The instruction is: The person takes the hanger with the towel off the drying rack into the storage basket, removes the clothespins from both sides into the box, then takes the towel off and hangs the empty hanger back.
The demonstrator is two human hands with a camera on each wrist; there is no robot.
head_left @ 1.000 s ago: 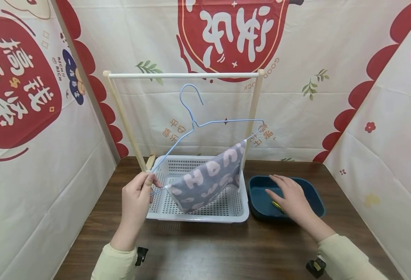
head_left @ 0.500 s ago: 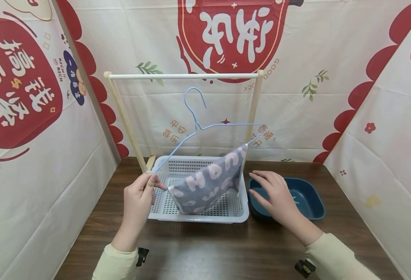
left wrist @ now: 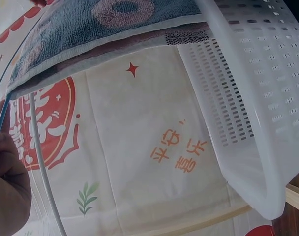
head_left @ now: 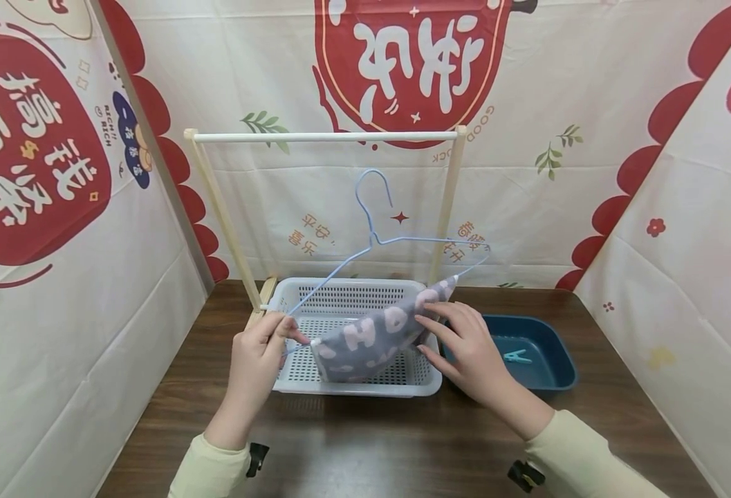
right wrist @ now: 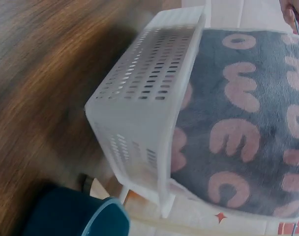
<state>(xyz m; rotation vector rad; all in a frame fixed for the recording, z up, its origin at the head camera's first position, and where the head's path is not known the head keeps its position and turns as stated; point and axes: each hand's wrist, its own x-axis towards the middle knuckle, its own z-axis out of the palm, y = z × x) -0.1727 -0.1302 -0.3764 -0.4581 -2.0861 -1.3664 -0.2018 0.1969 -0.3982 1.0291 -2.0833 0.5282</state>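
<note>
A grey towel (head_left: 371,342) with pale pink letters is draped over the lower bar of a light blue wire hanger (head_left: 396,239). My left hand (head_left: 259,349) pinches the hanger's left corner and holds it tilted, hook up, over the white basket (head_left: 359,389). At the towel's right part is my right hand (head_left: 467,353), its fingers spread and loosely bent against or just in front of the cloth. The right wrist view shows the towel (right wrist: 238,118) hanging across the basket's rim; that hand is almost wholly outside this view.
Behind the basket stands a wooden rack with a white crossbar (head_left: 328,137). On the right, a dark blue tray (head_left: 554,346) holds a teal clothespin (head_left: 517,356). Printed cloth walls (head_left: 527,228) enclose the back and sides of the brown table (head_left: 365,443).
My right hand has moved left from over the blue tray to the towel, uncovering the teal clothespin. My left hand has shifted the hanger and towel slightly right and down.
</note>
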